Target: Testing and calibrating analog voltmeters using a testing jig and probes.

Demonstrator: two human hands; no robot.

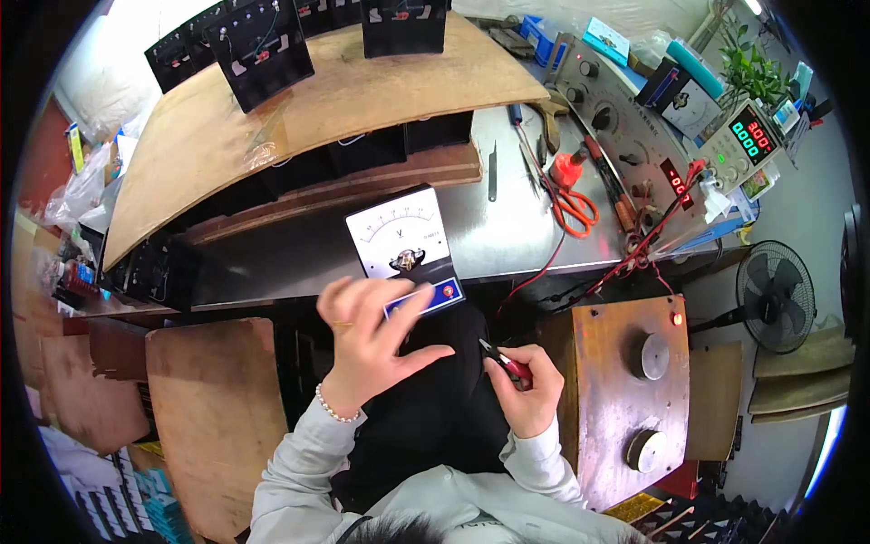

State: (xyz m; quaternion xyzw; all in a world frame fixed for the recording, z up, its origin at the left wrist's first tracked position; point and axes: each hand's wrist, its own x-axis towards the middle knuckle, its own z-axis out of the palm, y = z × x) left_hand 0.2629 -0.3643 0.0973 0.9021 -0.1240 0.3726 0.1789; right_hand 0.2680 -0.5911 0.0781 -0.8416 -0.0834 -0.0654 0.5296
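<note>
A voltmeter point(400, 238) with a white dial and black housing leans at the metal bench's front edge, its blue lower strip toward me. My left hand point(373, 328) hovers over that lower part, fingers spread and holding nothing that I can see; its fingertips overlap the blue strip, and I cannot tell whether they touch it. Below and right of the meter, my right hand point(528, 388) is closed around small pliers with red handles point(516, 369). Their pointed jaws aim up and left, apart from the meter.
A wooden board point(362, 82) carrying black meter housings point(263, 54) spans the back left. Orange-handled scissors point(576, 214), a red bottle point(566, 170) and a thin blade point(493, 172) lie on the bench. Red wires run near a test panel point(625, 127). A metal-topped box point(634, 390) stands right.
</note>
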